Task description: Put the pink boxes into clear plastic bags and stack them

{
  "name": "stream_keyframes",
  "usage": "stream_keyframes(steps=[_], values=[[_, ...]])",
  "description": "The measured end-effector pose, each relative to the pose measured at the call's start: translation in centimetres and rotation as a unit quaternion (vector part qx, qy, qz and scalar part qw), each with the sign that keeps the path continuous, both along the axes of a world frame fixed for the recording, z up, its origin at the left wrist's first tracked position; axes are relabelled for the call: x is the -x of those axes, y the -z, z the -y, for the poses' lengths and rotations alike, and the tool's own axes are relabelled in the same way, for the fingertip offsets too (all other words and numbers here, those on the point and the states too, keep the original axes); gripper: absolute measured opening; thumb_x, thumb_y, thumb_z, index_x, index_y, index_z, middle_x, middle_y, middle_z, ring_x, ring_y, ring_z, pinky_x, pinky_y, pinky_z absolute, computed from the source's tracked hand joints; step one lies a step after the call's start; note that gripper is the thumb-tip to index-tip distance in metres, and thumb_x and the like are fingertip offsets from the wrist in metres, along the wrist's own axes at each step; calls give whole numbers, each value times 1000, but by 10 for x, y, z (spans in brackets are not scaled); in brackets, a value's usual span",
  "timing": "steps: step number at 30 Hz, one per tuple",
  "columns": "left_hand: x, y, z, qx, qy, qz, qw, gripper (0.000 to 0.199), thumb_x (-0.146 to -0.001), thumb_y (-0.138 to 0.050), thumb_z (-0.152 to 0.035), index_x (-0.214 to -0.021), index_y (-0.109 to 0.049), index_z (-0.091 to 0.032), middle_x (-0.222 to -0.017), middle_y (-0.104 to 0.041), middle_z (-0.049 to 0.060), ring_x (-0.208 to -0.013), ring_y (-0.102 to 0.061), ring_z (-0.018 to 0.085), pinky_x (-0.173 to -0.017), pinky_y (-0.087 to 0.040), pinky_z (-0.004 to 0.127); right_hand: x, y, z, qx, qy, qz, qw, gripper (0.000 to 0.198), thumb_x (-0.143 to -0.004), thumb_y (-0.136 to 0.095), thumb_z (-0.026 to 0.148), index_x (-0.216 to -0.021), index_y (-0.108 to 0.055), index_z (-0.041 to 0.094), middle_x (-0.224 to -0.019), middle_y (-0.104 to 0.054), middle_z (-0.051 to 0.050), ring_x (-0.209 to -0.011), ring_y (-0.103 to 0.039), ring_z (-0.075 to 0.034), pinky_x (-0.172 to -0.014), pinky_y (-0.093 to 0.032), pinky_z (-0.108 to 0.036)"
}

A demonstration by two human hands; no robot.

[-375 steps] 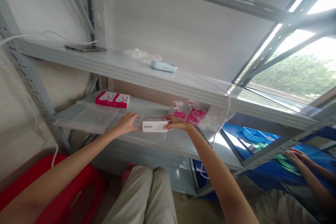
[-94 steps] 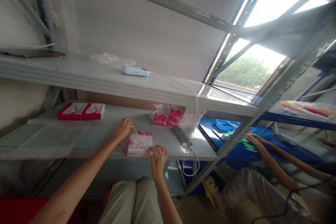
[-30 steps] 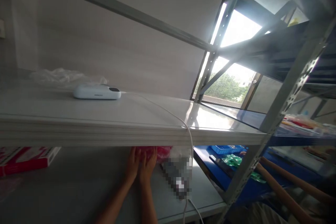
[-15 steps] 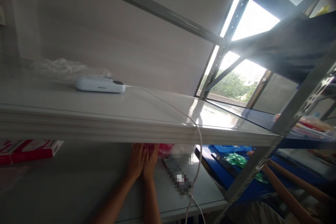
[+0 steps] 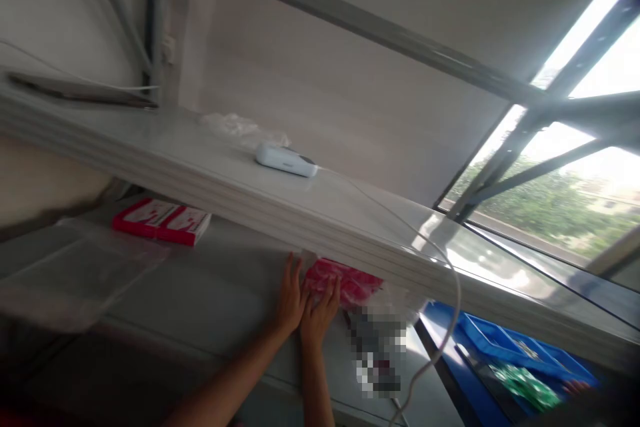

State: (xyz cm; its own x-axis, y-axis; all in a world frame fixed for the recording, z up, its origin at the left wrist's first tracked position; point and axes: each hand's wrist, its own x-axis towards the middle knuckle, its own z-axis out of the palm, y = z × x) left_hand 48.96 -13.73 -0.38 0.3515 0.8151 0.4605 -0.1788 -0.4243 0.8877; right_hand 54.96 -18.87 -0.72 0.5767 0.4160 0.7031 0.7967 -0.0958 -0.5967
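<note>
Both left hand and right hand meet the pink bundle, fingers outstretched, grip unclear! Positioning it, seemingly; letting go calls for steadiness.

- The right hand rested on a pink wrapped pack, the left hand at its edge.
- Two red-and-white boxes lay farther left, on the same shelf.

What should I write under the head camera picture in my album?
Left hand and right hand at a pink wrapped bundle on the lower shelf.
</note>
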Motion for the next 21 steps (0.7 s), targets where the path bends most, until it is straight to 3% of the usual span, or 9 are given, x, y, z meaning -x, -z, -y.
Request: stream_keyframes(steps=[2, 5, 8, 11, 15, 18, 21], values=[[33, 0, 15, -54, -62, -10, 997, 53, -91, -42, -28, -142, -33, -24, -156, -13, 7, -143, -13, 25, -117, -16, 48, 14, 14, 9, 32, -33, 47, 998, 59, -92, -35, 44, -141, -36, 10, -146, -34, -19, -137, -26, -30, -107, -26, -54], [104, 12, 32, -111, -159, -66, 979, 46, -93, -37, -23, -138, -39, -28, -152, -21, 8, -141, -21, 24, -114, -24, 48, 36, 40, 31, 181, -162, 89, 966, 51, -93, -34, 44, -135, -49, 18, -135, -52, -14, -129, -42, -28, -103, -35, -51], [202, 23, 28, -137, -261, -164, 942, 42, -91, -39, -21, -132, -46, -27, -147, -32, 10, -137, -29, 25, -112, -26, 47, 53, 58, 53, 295, -187, 144, 926, 48, -93, -33, 44, -137, -47, 28, -141, -46, -8, -132, -40, -28, -106, -30, -55], [315, 26, 0, -182, -307, -303, 883, 44, -87, -43, -18, -130, -49, -24, -144, -40, 11, -137, -31, 27, -113, -20, 52, 63, 61, 64, 315, -158, 187, 917, 50, -94, -28, 42, -139, -43, 29, -145, -40, -6, -134, -37, -27, -106, -29, -54], [437, 24, -44, -211, -379, -466, 771, 56, -79, -30, 0, -129, -50, -12, -140, -46, 18, -138, -29, 32, -110, -6, 64, 67, 58, 62, 320, -125, 202, 917, 53, -92, -24, 45, -138, -45, 27, -144, -42, -5, -132, -40, -25, -105, -33, -52], [485, 29, -71, -223, -420, -516, 712, 57, -75, -31, 2, -129, -50, -5, -140, -43, 24, -138, -28, 35, -109, -6, 64, 68, 57, 59, 325, -109, 193, 919, 55, -92, -22, 46, -137, -47, 27, -142, -45, -4, -131, -42, -24, -105, -34, -51], [505, 37, -94, -288, -355, -533, 712, 50, -80, -37, -3, -126, -53, -12, -140, -46, 18, -134, -37, 32, -110, -12, 61, 71, 56, 59, 332, -100, 186, 919, 56, -92, -20, 46, -136, -48, 27, -142, -45, -3, -131, -42, -23, -105, -33, -49]])
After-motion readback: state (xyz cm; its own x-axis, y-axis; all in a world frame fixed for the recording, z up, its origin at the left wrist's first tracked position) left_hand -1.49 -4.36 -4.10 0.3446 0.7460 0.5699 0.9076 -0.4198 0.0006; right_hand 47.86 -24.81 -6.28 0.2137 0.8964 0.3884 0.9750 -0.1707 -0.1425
